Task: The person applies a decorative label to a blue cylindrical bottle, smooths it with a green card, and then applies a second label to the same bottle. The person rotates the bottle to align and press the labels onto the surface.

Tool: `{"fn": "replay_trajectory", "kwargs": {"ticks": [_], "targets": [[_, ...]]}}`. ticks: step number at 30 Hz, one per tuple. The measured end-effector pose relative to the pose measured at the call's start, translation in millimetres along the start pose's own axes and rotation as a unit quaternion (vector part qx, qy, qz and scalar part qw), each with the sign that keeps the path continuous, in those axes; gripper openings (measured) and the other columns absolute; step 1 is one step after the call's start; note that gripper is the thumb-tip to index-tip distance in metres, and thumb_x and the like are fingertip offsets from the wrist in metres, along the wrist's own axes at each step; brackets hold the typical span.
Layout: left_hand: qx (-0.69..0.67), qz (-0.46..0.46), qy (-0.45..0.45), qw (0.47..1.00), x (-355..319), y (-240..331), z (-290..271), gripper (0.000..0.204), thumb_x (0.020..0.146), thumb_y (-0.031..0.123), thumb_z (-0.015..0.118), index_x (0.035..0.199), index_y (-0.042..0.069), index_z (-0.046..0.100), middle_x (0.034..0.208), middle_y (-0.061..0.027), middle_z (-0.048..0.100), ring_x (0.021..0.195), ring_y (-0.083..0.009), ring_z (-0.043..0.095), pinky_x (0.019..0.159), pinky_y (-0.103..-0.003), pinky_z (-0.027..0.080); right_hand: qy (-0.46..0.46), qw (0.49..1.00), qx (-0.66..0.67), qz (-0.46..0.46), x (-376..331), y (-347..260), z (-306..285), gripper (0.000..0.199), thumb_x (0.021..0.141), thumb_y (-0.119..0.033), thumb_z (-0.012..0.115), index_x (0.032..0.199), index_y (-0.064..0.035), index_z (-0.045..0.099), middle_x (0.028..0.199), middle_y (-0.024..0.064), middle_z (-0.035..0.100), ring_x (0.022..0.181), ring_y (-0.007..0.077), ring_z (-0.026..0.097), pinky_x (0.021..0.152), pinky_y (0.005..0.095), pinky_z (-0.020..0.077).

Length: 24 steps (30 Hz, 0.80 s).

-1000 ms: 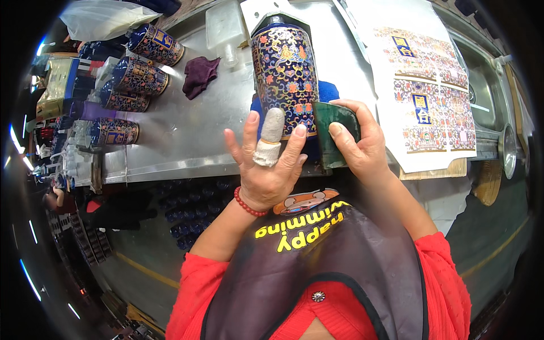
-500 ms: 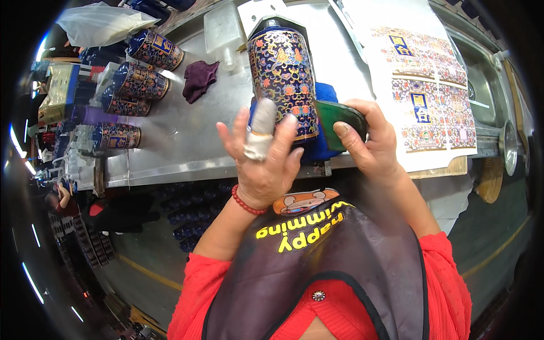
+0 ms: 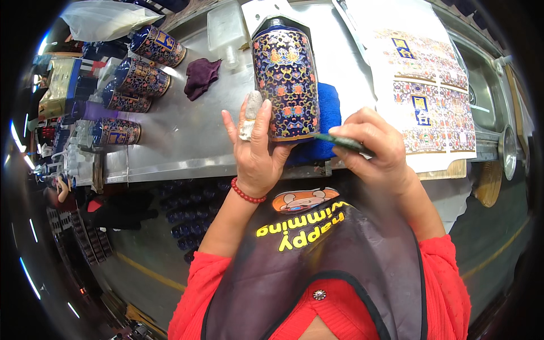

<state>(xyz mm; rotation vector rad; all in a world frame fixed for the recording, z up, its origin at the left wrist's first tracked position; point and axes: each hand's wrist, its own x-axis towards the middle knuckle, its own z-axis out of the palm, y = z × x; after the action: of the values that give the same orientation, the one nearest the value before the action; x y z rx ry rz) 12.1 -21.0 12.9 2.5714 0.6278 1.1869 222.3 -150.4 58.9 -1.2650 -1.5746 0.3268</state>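
Note:
A dark blue bottle (image 3: pixel 286 85) with a colourful floral pattern lies on its side on a folded blue towel (image 3: pixel 330 110), neck pointing away from me. My left hand (image 3: pixel 256 150) grips its lower left side, the thumb at the bottle's base. One finger wears a grey cloth cover (image 3: pixel 253 106). In my right hand (image 3: pixel 378 148) is a flat green scraper (image 3: pixel 347 143), pinched between thumb and fingers and turned edge-on. Its tip is at the bottle's lower right corner; whether it touches I cannot tell.
Printed sheets (image 3: pixel 433 124) with matching floral patterns lie at the right, before a metal sink (image 3: pixel 481 85). Several patterned bottles (image 3: pixel 141 76) stand at the left. A purple cloth (image 3: pixel 201 78) and a clear plastic container (image 3: pixel 225 28) rest on the metal table (image 3: pixel 192 136).
My left hand has come off the bottle's front onto its lower left side. The scraper has turned from flat to edge-on and moved to the bottle's bottom corner.

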Motion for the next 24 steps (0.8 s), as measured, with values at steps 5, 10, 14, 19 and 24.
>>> {"fn": "replay_trajectory", "kwargs": {"ticks": [5, 10, 14, 19, 24], "targets": [[0.023, 0.047, 0.022, 0.998, -13.1, 3.5, -12.3, 0.044, 0.093, 0.026, 0.072, 0.132, 0.009, 0.064, 0.13, -0.018, 0.066, 0.134, -0.0398, 0.052, 0.122, -0.062, 0.009, 0.005, 0.998, -0.066, -0.002, -4.7, 1.2, 3.9, 0.041, 0.081, 0.005, 0.071, 0.122, -0.0009, 0.066, 0.103, 0.0155, 0.066, 0.085, 0.0292, 0.064, 0.075, 0.0366, 0.0524], [0.082, 0.063, 0.021, 0.994, -21.7, 11.9, -19.5, 0.031, 0.083, 0.011, 0.078, 0.112, 0.021, 0.078, 0.126, -0.0071, 0.068, 0.13, -0.0305, 0.052, 0.124, -0.057, 0.01, -0.061, 0.979, -0.176, -0.087, -7.1, -3.2, 10.8, 0.054, 0.078, 0.002, 0.067, 0.132, -0.0058, 0.062, 0.136, 0.0169, 0.058, 0.107, 0.0342, 0.059, 0.092, 0.0417, 0.0519], [0.089, 0.06, 0.015, 0.994, -20.7, 15.6, -19.0, 0.034, 0.08, 0.008, 0.08, 0.112, 0.02, 0.078, 0.122, -0.0033, 0.069, 0.131, -0.029, 0.051, 0.124, -0.058, 0.011, -0.099, 0.965, -0.233, -0.07, -9.4, -6.5, 17.1, 0.055, 0.079, -0.006, 0.064, 0.135, -0.0092, 0.062, 0.145, 0.0146, 0.052, 0.116, 0.0338, 0.055, 0.098, 0.0424, 0.0494], [0.077, 0.062, 0.017, 0.995, -19.2, 16.6, -18.4, 0.034, 0.08, 0.008, 0.079, 0.112, 0.018, 0.078, 0.122, -0.0036, 0.07, 0.129, -0.029, 0.052, 0.124, -0.057, 0.012, -0.099, 0.964, -0.239, -0.064, -9.9, -6.3, 18.7, 0.054, 0.08, -0.008, 0.064, 0.134, -0.0127, 0.063, 0.144, 0.0141, 0.051, 0.118, 0.0343, 0.053, 0.097, 0.0434, 0.0487], [0.071, 0.055, 0.01, 0.996, -20.4, 15.8, -18.2, 0.035, 0.08, 0.008, 0.079, 0.114, 0.017, 0.078, 0.123, -0.0067, 0.07, 0.129, -0.029, 0.052, 0.124, -0.057, 0.012, -0.089, 0.965, -0.235, -0.074, -8.6, -4.8, 19.3, 0.052, 0.081, -0.011, 0.064, 0.133, -0.0147, 0.064, 0.14, 0.0136, 0.052, 0.118, 0.0339, 0.053, 0.097, 0.0434, 0.0486]]}}
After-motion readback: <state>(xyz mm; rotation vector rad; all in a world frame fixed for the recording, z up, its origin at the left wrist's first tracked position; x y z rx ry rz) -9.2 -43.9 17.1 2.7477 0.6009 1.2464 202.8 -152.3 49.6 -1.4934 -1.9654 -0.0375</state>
